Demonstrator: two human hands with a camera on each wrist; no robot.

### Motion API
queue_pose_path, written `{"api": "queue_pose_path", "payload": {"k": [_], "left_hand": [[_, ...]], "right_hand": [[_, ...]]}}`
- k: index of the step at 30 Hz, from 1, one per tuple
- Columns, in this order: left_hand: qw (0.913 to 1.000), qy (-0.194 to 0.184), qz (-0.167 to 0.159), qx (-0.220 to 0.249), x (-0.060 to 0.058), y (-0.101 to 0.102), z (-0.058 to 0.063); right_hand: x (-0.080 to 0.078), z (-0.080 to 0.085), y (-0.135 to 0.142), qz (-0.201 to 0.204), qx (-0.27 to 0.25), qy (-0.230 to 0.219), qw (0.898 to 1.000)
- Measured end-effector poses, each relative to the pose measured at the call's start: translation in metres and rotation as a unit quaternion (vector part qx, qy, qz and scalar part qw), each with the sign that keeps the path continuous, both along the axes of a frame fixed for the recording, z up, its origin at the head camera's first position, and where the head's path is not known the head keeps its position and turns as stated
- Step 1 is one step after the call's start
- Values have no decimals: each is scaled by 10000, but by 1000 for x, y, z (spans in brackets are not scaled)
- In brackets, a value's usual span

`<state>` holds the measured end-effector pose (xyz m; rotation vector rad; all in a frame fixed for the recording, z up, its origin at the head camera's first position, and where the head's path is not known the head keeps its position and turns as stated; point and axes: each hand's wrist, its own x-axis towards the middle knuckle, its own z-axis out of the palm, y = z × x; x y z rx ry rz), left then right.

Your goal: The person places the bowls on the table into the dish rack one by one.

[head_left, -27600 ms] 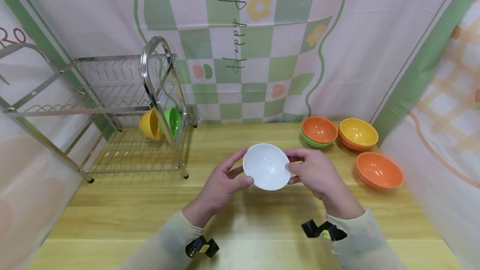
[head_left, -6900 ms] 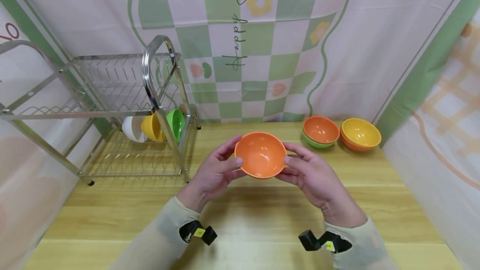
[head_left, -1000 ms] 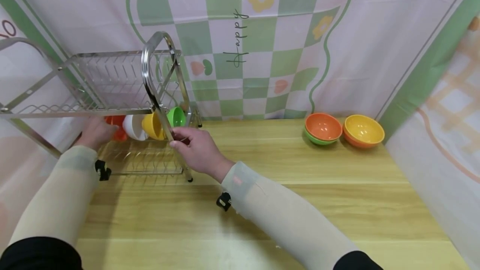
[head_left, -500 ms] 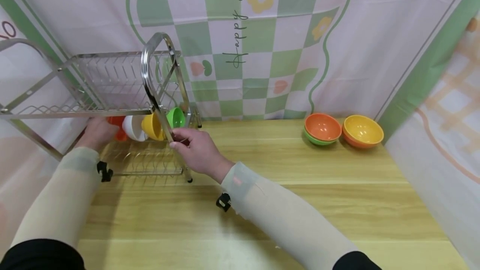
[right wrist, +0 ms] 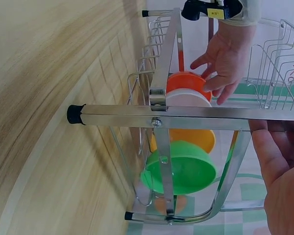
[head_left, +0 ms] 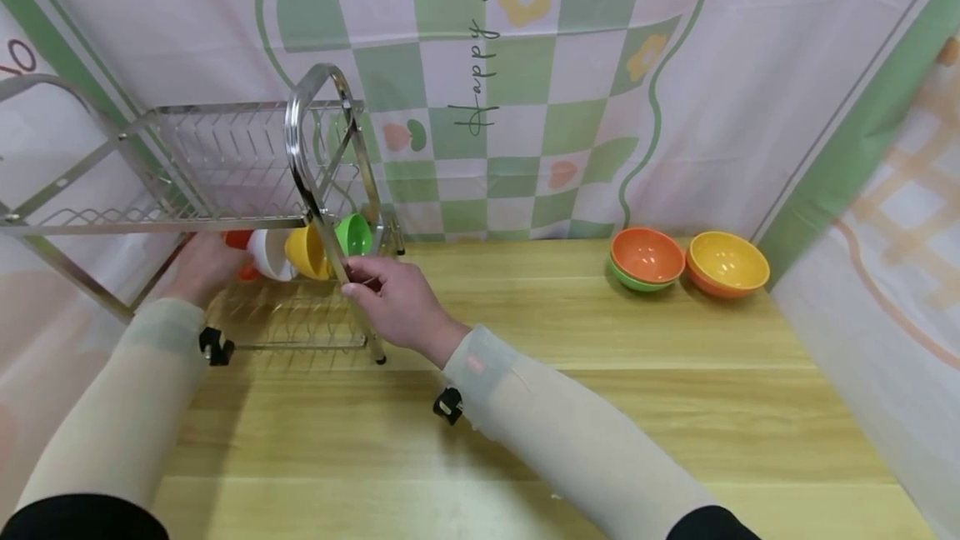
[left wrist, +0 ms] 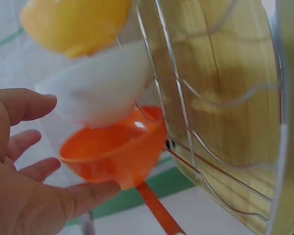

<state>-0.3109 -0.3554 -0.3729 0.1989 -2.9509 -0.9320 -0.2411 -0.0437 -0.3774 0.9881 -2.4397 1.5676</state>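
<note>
A two-tier metal dish rack (head_left: 295, 144) stands at the left. My left hand (head_left: 198, 267) reaches under its upper tier. In the left wrist view the fingers are spread around an orange bowl (left wrist: 112, 156), one fingertip right at its underside. This bowl stands tilted on its side on the lower tier. Beside it, in a row, stand a white bowl (head_left: 270, 254), a yellow bowl (head_left: 305, 251) and a green bowl (head_left: 354, 234). My right hand (head_left: 401, 298) grips the rack's near right post (right wrist: 122, 116), thumb in front.
At the back right of the wooden table (head_left: 600, 407) sit two stacks: an orange bowl (head_left: 648, 252) in a green one, and a yellow bowl (head_left: 727, 259) in an orange one. A patterned cloth (head_left: 517, 98) hangs behind.
Earlier both hands held a white bowl, later an orange one; both bowls now stand in the rack. Over the last second my left hand shifted slightly right; the right kept its grip.
</note>
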Motion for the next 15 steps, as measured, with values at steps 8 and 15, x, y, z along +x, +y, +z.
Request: {"api": "queue_pose_path", "payload": {"k": [8, 15], "left_hand": [[9999, 118, 10, 79, 16, 19, 4], [9962, -16, -17, 876, 52, 41, 14]], "right_hand": [[1, -1, 0, -29, 28, -45, 10000], [2, -1, 1, -23, 41, -78, 10000]]}}
